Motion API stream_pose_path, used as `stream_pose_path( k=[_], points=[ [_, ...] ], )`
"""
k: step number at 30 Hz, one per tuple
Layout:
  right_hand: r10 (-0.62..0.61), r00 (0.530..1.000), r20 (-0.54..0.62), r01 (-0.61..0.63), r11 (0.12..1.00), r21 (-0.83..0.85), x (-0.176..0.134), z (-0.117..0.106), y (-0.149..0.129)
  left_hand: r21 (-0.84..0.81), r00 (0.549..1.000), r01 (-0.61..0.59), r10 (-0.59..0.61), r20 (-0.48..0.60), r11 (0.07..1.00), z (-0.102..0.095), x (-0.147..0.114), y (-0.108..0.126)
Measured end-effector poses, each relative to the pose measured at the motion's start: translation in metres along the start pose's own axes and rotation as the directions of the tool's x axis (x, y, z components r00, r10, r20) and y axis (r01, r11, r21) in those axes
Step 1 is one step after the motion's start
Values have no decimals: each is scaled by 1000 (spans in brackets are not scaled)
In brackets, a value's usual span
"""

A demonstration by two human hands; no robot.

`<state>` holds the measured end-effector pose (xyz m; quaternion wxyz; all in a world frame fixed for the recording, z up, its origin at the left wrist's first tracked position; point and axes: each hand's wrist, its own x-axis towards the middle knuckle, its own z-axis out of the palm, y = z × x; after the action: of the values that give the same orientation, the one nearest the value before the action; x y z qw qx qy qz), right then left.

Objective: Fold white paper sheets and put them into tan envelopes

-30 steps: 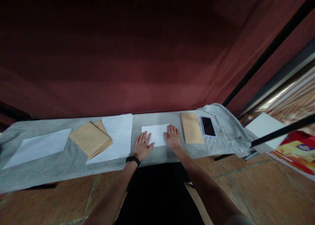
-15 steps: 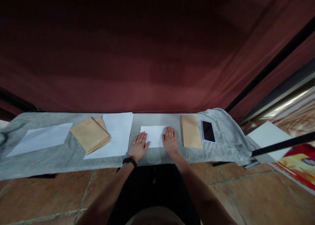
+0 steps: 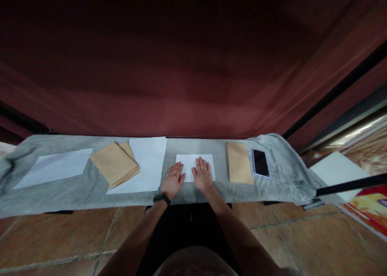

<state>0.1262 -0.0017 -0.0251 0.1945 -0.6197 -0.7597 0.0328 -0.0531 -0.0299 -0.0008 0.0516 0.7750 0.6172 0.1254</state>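
Observation:
A small white sheet of paper (image 3: 188, 161), perhaps folded, lies flat on the grey cloth in front of me. My left hand (image 3: 173, 181) rests palm down over its left edge, fingers stretched out. On the paper's right half lies my right hand (image 3: 202, 174), also flat with fingers extended. Both palms press on the sheet, hiding parts of it. To the right lies a stack of brown envelopes (image 3: 240, 162). Over on the left, more brown envelopes (image 3: 113, 163) overlap large white sheets (image 3: 152, 159).
A phone (image 3: 261, 163) lies right of the envelope stack. Another white sheet (image 3: 54, 168) is at the far left. Grey cloth (image 3: 90, 199) covers the narrow table. A dark red curtain (image 3: 181, 115) hangs behind it, and a black bar (image 3: 350, 185) crosses at the right.
My right hand has slid left across the paper, from its right edge toward the middle. My left hand stays at the left edge. The whole view has shifted slightly.

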Motion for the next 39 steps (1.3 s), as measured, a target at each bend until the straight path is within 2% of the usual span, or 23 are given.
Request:
stream_pose_path(
  k=[4, 10, 21, 27, 30, 33, 36, 39],
  points=[
    [67, 997, -29, -67, 997, -32, 6, -4, 18, -15, 1000, 11, -11, 3, 1000, -1, 0, 1],
    [50, 991, -122, -58, 996, -63, 0, -8, 39, -19, 1000, 22, -22, 5, 1000, -3, 0, 4],
    [83, 995, -60, -88, 992, -93, -1, -11, 39, -13, 1000, 18, -18, -7, 1000, 0, -1, 4],
    [75, 990, -117, -87, 991, -104, -6, -13, 44, 25, 999, 25, -25, -23, 999, 0, -2, 7],
    [59, 986, -155, -77, 991, -109, -8, -13, 45, 40, 999, 4, -3, -39, 999, 1, 3, 19],
    [62, 985, -163, -80, 991, -106, -8, -13, 45, 27, 996, -76, 77, -37, 997, 7, 17, 41],
    [68, 987, -147, -83, 991, -103, -9, -13, 45, 4, 994, -112, 111, 22, 994, 15, 34, 63],
    [56, 988, -142, -72, 991, -110, -9, -13, 45, 0, 993, -100, 99, 63, 995, 21, 48, 72]
  ],
)
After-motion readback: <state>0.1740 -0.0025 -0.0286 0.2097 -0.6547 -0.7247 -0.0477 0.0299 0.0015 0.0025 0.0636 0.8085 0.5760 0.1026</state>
